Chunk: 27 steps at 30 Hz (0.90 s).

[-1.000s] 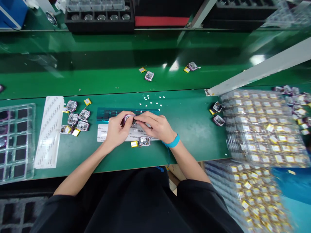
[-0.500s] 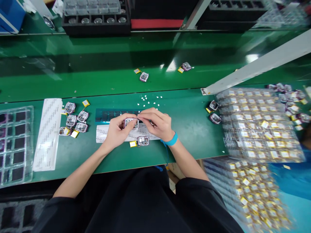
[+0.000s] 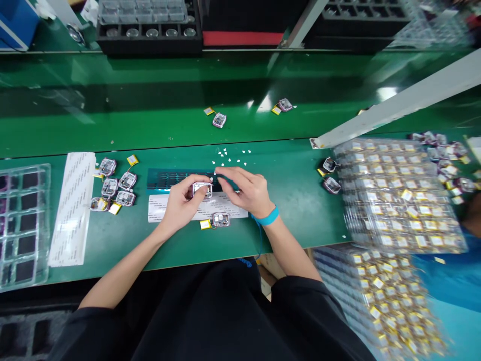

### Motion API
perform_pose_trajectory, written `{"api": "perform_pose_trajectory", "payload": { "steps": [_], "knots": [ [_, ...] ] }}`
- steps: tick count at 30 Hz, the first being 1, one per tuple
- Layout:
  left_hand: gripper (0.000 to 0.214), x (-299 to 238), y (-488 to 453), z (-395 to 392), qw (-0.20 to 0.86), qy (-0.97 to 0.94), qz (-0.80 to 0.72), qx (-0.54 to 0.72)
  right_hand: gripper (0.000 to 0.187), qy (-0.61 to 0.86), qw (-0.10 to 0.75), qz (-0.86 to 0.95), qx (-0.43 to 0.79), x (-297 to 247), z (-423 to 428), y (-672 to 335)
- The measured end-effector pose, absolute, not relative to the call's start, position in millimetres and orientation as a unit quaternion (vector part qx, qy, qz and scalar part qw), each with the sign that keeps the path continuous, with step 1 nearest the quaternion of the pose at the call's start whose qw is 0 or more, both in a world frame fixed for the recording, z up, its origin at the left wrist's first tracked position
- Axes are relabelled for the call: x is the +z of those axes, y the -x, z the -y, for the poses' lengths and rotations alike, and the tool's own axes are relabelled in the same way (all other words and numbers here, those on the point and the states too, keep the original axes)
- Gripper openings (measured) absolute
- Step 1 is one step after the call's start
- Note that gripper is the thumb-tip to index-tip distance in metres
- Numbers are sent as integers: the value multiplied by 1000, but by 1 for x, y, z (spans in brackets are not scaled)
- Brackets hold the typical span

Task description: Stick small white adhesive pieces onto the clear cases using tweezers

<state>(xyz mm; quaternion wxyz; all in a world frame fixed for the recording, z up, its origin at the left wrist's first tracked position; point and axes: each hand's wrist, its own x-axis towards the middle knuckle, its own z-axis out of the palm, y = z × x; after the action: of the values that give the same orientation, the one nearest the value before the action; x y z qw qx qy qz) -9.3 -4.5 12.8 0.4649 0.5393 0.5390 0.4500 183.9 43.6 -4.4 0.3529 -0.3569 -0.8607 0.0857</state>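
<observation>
Moved since half a second ago: the right hand [image 3: 248, 193], its fingertips drawn off the upper corner of the held module.

Right hand: released, thumb and forefinger parted, a white bit [image 3: 215, 171] close at the forefinger tip, contact uncertain. Blue band [image 3: 269, 215] at the wrist.

Left hand [image 3: 180, 204]: grasping one square module [image 3: 203, 189] between thumb and fingers, raised over the two strips, electronics facing up.

Beneath: one dark teal strip [image 3: 156, 180] and, nearer the body, one printed white strip [image 3: 158, 209].

Just below: a second module [image 3: 221, 219], yellow battery [image 3: 205, 224] beside it.

Beyond the hands: scattered white flecks [image 3: 222, 165] on the green bench [image 3: 300, 200].

Left: a cluster of modules [image 3: 109, 187], some with yellow batteries; a white sheet [image 3: 71, 210]; a clear compartment tray [image 3: 44, 220], dark squares showing in its cells.

Right: stacked clear trays [image 3: 346, 213], cells filled with yellow-and-white pieces; a lower stack [image 3: 330, 281], likewise filled.

Shelf: a black holder [image 3: 148, 47], round clear discs in its front row.
</observation>
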Motion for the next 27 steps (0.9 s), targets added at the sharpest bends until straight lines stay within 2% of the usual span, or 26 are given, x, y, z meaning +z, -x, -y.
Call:
{"api": "perform_pose_trajectory", "payload": {
  "steps": [7, 11, 14, 17, 20, 23, 27],
  "knots": [
    [16, 13, 9, 5, 451, -561, -533, 444, 16, 302, 397, 859, 116, -1, -39, -178],
    [18, 13, 9, 5, 446, -565, -534, 443, 20, 317, 339, 882, 80, -4, -38, -180],
    [18, 11, 9, 4, 445, -563, -540, 440, 21, 310, 328, 892, 36, -8, -39, -181],
    [18, 10, 9, 4, 444, -558, -551, 433, 21, 358, 326, 875, -16, -9, -42, -183],
    [17, 9, 8, 4, 433, -560, -556, 435, 26, 391, 282, 876, -18, -4, -45, -187],
    [14, 9, 7, 4, 449, -554, -545, 440, 31, 344, 231, 910, 2, -1, -46, -192],
    [16, 8, 6, 6, 501, -509, -530, 458, 31, 298, 235, 925, -5, -3, -45, -195]
  ]
}}
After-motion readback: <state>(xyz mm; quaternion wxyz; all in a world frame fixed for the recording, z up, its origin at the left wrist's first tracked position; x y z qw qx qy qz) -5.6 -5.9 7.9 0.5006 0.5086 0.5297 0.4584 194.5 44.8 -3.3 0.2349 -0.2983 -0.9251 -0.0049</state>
